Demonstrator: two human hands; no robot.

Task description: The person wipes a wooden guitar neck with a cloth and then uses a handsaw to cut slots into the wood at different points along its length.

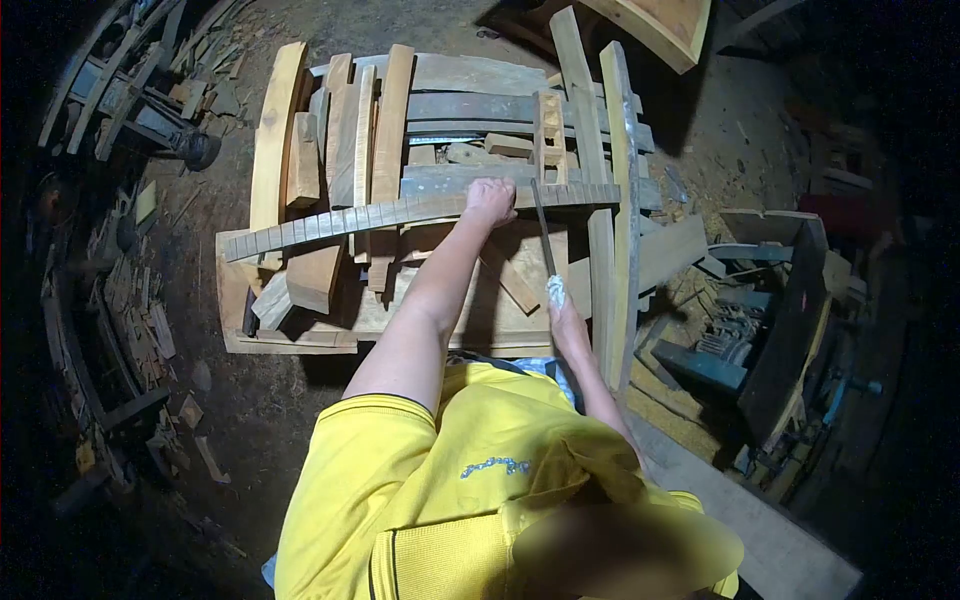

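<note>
In the head view, a long, gently curved grey-brown wooden strip with closely spaced cross-lines point(385, 215) lay crosswise over loose boards on the pale wooden worktop point(290, 343). The uneven heights of those boards could have let the strip rock or creep. If the lines were cuts, pressure between supports might have cracked it at one. A slender, dark, straight tool with a whitish wrapped handle point(543, 228) met or nearly met the strip just beside the left hand point(491, 201); a skid sideways could have caught the fingers. The wrapping might also have slipped under a hard push. A jolt could have shifted the long pale upright-lying beam point(622, 160) near the strip's right end.

The left arm reached far forward, its hand palm-down, clamped over the strip with fingers curled around it; the fingertips were hidden. The right hand point(568, 328) sat nearer the body, closed around the wrapped handle, with the tool pointing forward and slightly left.
</note>
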